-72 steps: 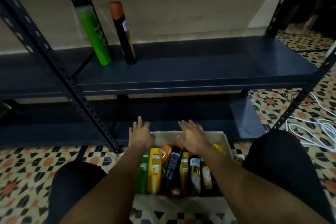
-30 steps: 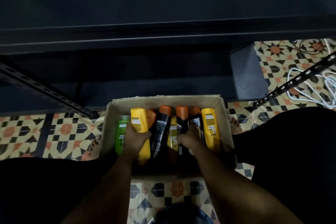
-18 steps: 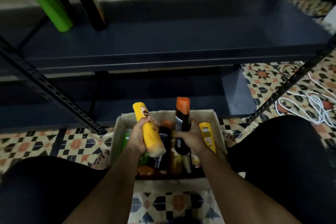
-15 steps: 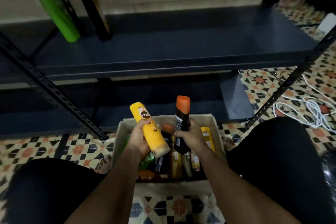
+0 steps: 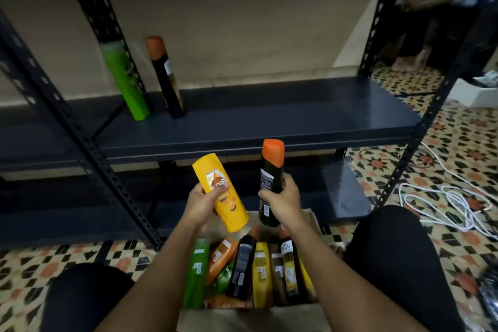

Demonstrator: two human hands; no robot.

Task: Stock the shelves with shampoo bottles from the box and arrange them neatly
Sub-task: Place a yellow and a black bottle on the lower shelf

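Note:
My left hand (image 5: 200, 203) grips a yellow shampoo bottle (image 5: 221, 194), tilted with its cap end pointing up and left. My right hand (image 5: 283, 199) grips a black bottle with an orange cap (image 5: 270, 178), held upright. Both are raised above the cardboard box (image 5: 314, 219) between my knees, which holds several bottles lying side by side: green, orange, black, yellow. On the dark metal shelf (image 5: 269, 118) ahead, a green bottle (image 5: 126, 81) and a black bottle with an orange cap (image 5: 167, 78) stand upright at the back left.
Slotted black shelf uprights (image 5: 80, 140) rise at left and right. A lower shelf (image 5: 345, 191) sits just above the patterned tile floor. White cables (image 5: 447, 202) lie coiled on the floor at right. Another person's feet (image 5: 407, 63) show at far right behind the rack.
Both hands reached into the box, each gripped a bottle and lifted it out. Over the last half second the bottles rose further toward the shelf edge as my view tilted up.

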